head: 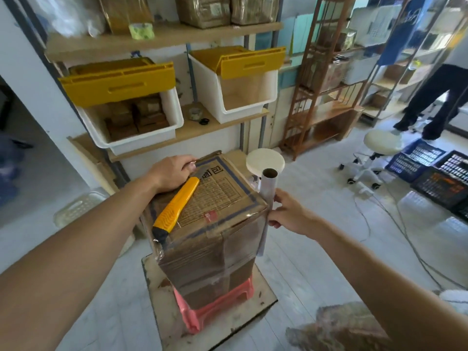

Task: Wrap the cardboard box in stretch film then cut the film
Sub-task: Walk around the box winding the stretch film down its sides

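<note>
A tall cardboard box [215,198] stands on a pink plastic stool [217,307] on a square board [157,287]. Clear stretch film covers its sides. My left hand [172,176] rests flat on the box's far left top corner. A yellow utility knife [177,203] lies on the box top just beside that hand. My right hand [288,214] grips the stretch film roll [268,193], held upright against the box's right corner, its cardboard core showing at the top.
Wall shelves behind the box carry two white bins with yellow lids [121,82] and packages. A round white stool [265,160] stands just behind the box, another stool [379,143] and dark crates [435,178] to the right. A person's legs [435,97] are at far right. Cables cross the floor.
</note>
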A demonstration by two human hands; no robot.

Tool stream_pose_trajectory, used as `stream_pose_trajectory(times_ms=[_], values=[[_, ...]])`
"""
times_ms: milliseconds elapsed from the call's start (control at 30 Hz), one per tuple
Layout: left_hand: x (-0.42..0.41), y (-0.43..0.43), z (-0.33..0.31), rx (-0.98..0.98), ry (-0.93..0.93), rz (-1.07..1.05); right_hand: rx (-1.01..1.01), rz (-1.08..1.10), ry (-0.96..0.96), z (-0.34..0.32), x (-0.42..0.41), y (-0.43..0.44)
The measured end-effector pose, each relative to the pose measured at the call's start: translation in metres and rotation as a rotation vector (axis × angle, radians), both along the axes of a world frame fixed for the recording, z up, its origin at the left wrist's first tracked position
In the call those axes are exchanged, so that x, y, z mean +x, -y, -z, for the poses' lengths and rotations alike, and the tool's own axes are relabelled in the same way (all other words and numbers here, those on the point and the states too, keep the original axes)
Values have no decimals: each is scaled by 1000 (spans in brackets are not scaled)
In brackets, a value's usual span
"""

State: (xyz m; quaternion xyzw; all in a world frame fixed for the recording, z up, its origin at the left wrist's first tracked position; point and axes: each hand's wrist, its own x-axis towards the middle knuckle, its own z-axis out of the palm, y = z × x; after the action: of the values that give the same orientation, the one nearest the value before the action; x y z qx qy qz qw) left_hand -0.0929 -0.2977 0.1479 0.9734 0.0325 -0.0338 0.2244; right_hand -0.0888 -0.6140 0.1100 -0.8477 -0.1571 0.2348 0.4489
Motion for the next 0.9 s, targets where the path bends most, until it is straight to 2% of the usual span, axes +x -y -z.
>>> stream_pose_trajectory(times_ms=[200, 400, 533, 767, 900], values=[[0, 6, -3, -19, -9, -50, -1, -158, 103, 3, 20, 7], [0, 9, -6, -41, -33, -82, 82, -227, 1, 4, 36, 0], [2, 9, -7, -76, -48, -106, 50, -265, 48, 10, 47, -6], [3, 7, -7, -98, -69, -88, 25, -170, 191, 13, 64, -16], [2, 10, -8, -118, -81, -91, 120, -159, 85, 15, 68, -22]])
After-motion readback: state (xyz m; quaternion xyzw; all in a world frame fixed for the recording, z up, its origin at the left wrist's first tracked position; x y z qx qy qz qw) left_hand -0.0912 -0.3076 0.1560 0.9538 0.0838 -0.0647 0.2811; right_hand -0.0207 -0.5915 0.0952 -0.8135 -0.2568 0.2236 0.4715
